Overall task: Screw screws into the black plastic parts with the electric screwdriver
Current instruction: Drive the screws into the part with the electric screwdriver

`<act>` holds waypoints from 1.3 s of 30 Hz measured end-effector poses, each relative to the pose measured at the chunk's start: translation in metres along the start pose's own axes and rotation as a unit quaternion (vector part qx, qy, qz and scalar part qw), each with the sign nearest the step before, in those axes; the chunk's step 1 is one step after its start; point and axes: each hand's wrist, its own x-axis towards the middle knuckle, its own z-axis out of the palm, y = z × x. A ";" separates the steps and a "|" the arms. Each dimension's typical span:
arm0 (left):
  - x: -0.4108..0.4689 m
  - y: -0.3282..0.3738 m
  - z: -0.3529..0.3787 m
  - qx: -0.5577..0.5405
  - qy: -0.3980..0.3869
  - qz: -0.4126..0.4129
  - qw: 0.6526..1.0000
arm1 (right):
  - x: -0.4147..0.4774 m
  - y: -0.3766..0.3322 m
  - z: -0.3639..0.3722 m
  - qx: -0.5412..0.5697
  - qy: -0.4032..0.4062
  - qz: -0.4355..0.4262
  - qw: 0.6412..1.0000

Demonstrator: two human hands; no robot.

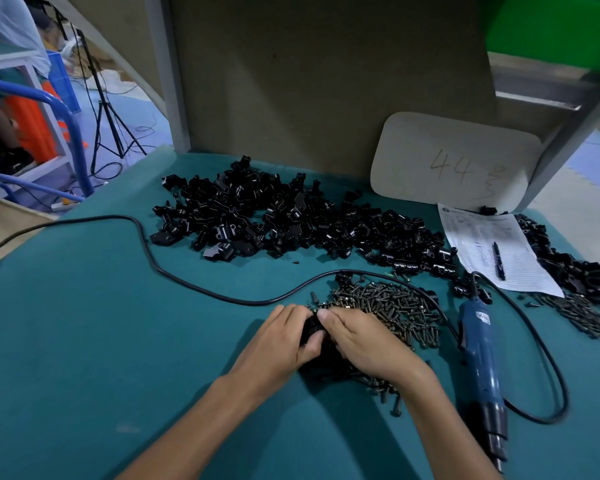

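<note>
1. The part (311, 331) looked like light, stiff, smooth plastic that would probably be slippery. It was best pinched by its sides, with the screw hole left clear.
2. It sat low over the worktop (118, 341) at the near edge of the screws (388, 306), mostly hidden between both hands.
3. The left hand (284, 337) curled round it. The right hand (364, 344) had its fingers (328, 315) closed on the part's top.
4. The screwdriver (482, 351) lay apart, to the right.

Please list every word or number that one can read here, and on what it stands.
"44": handwritten on the beige board.
The scribble beside it: unreadable.
Print on the paper form: too small.
The label on the electric screwdriver: blurred.
</note>
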 end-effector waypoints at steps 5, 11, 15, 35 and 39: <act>0.000 0.000 -0.001 -0.005 -0.012 -0.010 1.000 | -0.018 0.012 -0.016 -0.059 0.077 0.046 0.994; 0.000 0.000 -0.002 -0.015 -0.019 -0.032 0.999 | -0.087 0.079 -0.065 -0.190 0.311 0.239 0.900; 0.001 0.002 -0.003 0.004 -0.012 -0.030 0.999 | -0.110 0.099 -0.067 -0.197 0.204 0.376 0.882; -0.003 0.013 -0.010 0.123 0.023 0.058 0.990 | -0.007 0.030 -0.019 0.734 0.458 0.039 0.500; -0.002 0.014 -0.009 0.120 0.024 0.053 0.991 | -0.002 0.031 -0.019 0.738 0.490 0.033 0.463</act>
